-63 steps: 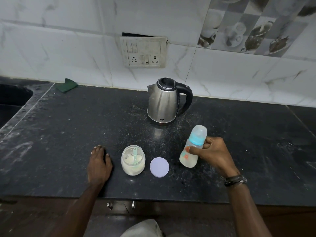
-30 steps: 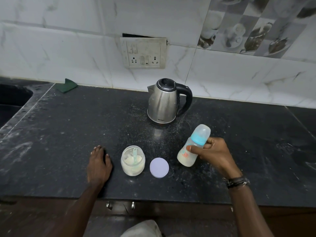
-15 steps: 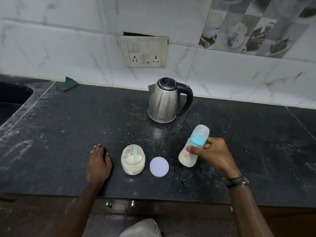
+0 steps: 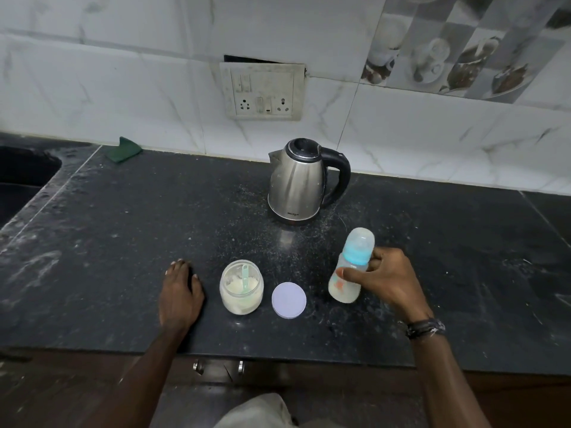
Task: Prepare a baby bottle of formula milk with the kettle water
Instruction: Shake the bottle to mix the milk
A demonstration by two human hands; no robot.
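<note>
Big dark stone table (image 4: 123, 242), dusted with white specks, and everything sits on it. Biggest item is the steel kettle (image 4: 296, 183), upright, black handle pointing right, standing beyond the right hand and a bit to its left, well apart from it.

The baby bottle (image 4: 350, 267) is in the right hand (image 4: 386, 279). That grip is wrapped around the middle of the bottle: thumb across the front, fingers curled behind it just under the blue collar. So it's a proper closed hold, not a loose touch. The bottle's long axis runs near vertical but leans, with the clear cap end pointing up and slightly to the right, away from the person, and the base down toward the table. Can't really tell if the base is touching the surface or just above it. There's whitish liquid inside.

Left hand (image 4: 180, 291) is flat on the table, palm down, fingers relaxed and straight-ish, holding nothing.

Just right of that left grip is the open formula jar (image 4: 241, 287), upright, white powder inside with a pale green scoop (image 4: 245, 278) standing in it. Between the jar and the right hand's bottle lies the round lilac lid (image 4: 289, 300), flat on the table, touching neither.
</note>
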